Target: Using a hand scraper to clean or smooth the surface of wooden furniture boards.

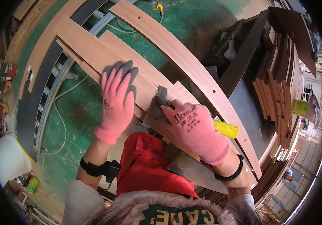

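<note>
My left hand (pixel 116 99), in a pink glove with grey fingertips, lies flat with fingers stretched out on a light brown wooden board (pixel 93 56). My right hand (pixel 200 129), gloved the same way, is wrapped round a tool with a dark grey head (pixel 162 95). The head rests on or just above the board, and I cannot tell whether it touches. A ribbed yellow tube-shaped end (pixel 226 129) sticks out on the other side of this hand, apparently part of the tool. Its grip is hidden by the glove. Narrower wooden strips (pixel 179 88) lie along the board's edges.
A long curved wooden piece with holes (pixel 191 62) arcs past the right hand. Stacked brown wooden pieces (pixel 281 78) stand on a dark surface at right. At left is a roller frame (pixel 50 86); a pale hose (pixel 61 112) trails over the green floor. Red cloth (pixel 146 165) covers my lap.
</note>
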Demonstrator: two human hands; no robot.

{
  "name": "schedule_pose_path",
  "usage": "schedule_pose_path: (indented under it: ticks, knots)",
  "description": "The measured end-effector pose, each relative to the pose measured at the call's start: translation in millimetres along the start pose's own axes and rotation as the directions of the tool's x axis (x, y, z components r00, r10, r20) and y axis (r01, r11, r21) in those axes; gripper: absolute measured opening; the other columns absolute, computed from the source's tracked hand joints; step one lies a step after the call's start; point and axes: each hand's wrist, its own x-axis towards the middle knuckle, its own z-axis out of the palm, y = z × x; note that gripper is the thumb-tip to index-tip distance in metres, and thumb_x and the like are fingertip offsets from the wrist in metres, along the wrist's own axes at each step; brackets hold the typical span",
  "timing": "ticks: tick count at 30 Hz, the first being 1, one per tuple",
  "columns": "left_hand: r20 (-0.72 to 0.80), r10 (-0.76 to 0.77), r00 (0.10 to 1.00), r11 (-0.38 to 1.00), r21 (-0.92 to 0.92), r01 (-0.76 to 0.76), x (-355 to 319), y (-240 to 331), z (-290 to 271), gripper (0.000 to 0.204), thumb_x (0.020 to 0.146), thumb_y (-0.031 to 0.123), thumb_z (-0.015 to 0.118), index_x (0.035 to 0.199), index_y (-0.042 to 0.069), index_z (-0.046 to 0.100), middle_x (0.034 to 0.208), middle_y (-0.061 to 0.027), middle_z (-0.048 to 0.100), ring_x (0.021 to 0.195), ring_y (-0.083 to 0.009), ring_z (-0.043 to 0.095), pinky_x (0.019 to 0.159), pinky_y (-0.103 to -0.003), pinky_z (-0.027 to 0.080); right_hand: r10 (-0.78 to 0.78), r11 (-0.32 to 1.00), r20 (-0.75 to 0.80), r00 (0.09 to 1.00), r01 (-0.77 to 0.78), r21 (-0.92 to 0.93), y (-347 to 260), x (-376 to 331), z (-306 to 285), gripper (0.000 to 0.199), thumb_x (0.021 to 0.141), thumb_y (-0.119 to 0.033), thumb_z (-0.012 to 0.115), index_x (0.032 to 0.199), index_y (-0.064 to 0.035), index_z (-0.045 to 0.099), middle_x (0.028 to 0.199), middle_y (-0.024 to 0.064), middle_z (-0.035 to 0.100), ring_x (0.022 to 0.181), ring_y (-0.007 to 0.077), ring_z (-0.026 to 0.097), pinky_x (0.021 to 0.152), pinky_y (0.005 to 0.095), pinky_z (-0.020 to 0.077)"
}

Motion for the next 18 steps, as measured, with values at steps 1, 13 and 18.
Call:
schedule_pose_path:
  ticks: [1,13,18]
  knots:
    - [-0.021,-0.012,1.0,0.998,0.054,0.013,-0.8,-2.4,-2.4,0.043,0.081,0.008,0.046,0.123,-0.002,0.046,0.132,-0.0164,0.042,0.125,-0.035,0.034,0.108,-0.051,0.019,0.009,1.0,0.014,1.0,-0.009,-0.018,-0.4,-1.7,-0.3,0.027,0.082,-0.015,0.052,0.107,-0.0064,0.057,0.089,0.0099,0.056,0.075,0.0226,0.061,0.059,0.034,0.0493]
    - [-0.021,-0.096,0.995,0.993,-0.066,0.094,-8.3,-11.4,-19.5,0.044,0.082,0.003,0.043,0.125,-0.006,0.042,0.133,-0.0179,0.042,0.125,-0.0381,0.035,0.108,-0.049,0.021,-0.053,0.997,-0.027,0.998,0.052,-0.062,-9.1,39.0,-17.2,0.037,0.079,-0.015,0.055,0.115,-0.0074,0.055,0.09,0.0096,0.055,0.075,0.023,0.061,0.06,0.0343,0.0465]
    - [-0.137,-0.282,0.95,0.955,-0.139,0.264,-18.5,-14.3,-37.1,0.044,0.083,0.0,0.042,0.127,-0.007,0.041,0.133,-0.0212,0.042,0.124,-0.0385,0.037,0.106,-0.044,0.028,-0.111,0.992,-0.247,0.963,0.123,0.035,4.1,80.6,-16.6,0.041,0.076,-0.01,0.057,0.117,-0.0051,0.053,0.097,0.0147,0.058,0.086,0.03,0.06,0.071,0.0366,0.0475]
